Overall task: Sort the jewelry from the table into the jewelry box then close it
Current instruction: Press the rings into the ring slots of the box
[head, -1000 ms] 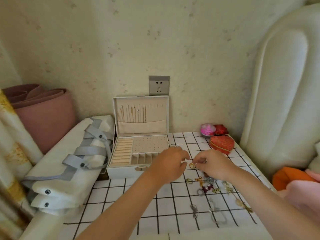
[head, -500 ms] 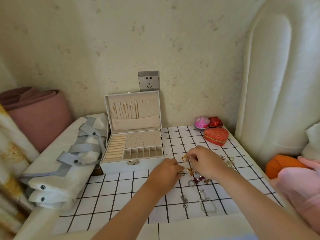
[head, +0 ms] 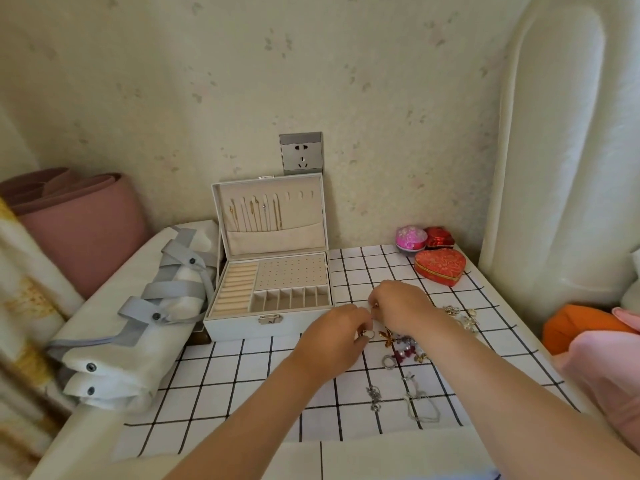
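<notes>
The white jewelry box (head: 242, 325) stands open on the checked tablecloth (head: 242, 375), its lid upright with several thin necklaces hanging inside. Loose jewelry (head: 403, 348) lies in a small heap to the right of the box, with silver pieces (head: 374, 398) and a bracelet (head: 420, 407) nearer me and more pieces (head: 464, 315) further right. My left hand (head: 332, 344) reaches into the heap and pinches a gold ring (head: 367, 333) at its fingertips. Just above it, my right hand (head: 403, 308) pinches a small gold piece (head: 374, 306).
A red heart-shaped box (head: 440, 266), a pink round box (head: 411, 237) and a small red box (head: 440, 236) sit at the table's back right. A folded white bag with grey straps (head: 138, 317) lies left of the jewelry box. A padded white headboard (head: 561, 168) stands on the right.
My left hand has dropped from beside my right hand down to the heap and closed on a ring. My right hand keeps its small gold piece, held just right of the box.
</notes>
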`<action>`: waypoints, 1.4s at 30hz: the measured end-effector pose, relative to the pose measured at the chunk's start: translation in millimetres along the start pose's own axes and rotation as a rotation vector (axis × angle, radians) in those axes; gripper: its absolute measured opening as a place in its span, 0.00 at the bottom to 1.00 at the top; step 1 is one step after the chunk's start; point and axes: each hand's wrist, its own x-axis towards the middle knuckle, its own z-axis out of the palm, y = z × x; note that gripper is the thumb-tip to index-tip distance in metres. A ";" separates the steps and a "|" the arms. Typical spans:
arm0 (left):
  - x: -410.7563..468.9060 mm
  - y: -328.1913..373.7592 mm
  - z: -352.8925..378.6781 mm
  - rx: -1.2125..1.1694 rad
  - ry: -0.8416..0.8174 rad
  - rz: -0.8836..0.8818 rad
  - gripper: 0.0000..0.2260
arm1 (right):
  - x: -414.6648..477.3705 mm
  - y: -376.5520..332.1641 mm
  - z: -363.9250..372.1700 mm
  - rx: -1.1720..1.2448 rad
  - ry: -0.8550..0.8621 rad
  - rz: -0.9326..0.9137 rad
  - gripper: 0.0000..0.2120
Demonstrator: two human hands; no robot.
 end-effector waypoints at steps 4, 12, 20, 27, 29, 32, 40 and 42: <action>1.7 -6.7 -16.4 -0.041 0.066 0.002 0.04 | -2.4 -0.4 -4.3 0.091 0.021 0.026 0.06; -2.4 -44.6 -53.2 -0.120 0.157 -0.142 0.05 | 4.0 -13.8 -26.8 0.584 0.137 0.023 0.02; -25.9 -99.6 -96.8 -0.153 0.203 -0.323 0.06 | 22.7 -76.7 -45.2 0.864 0.110 -0.033 0.03; -39.2 -143.8 -120.9 -0.168 0.225 -0.432 0.05 | 54.3 -132.4 -41.2 0.957 0.056 -0.044 0.03; -37.4 -151.3 -122.4 -0.177 0.210 -0.438 0.05 | 63.8 -142.0 -38.3 0.958 0.042 -0.042 0.02; -33.4 -158.4 -122.9 -0.201 0.194 -0.450 0.05 | 75.8 -149.5 -31.8 0.918 0.031 -0.028 0.02; -28.5 -160.7 -118.8 -0.278 0.185 -0.443 0.04 | 91.4 -143.2 -16.7 0.689 0.089 -0.106 0.06; -28.1 -159.1 -117.7 -0.314 0.188 -0.452 0.05 | 95.1 -140.1 -15.2 0.607 0.086 -0.111 0.06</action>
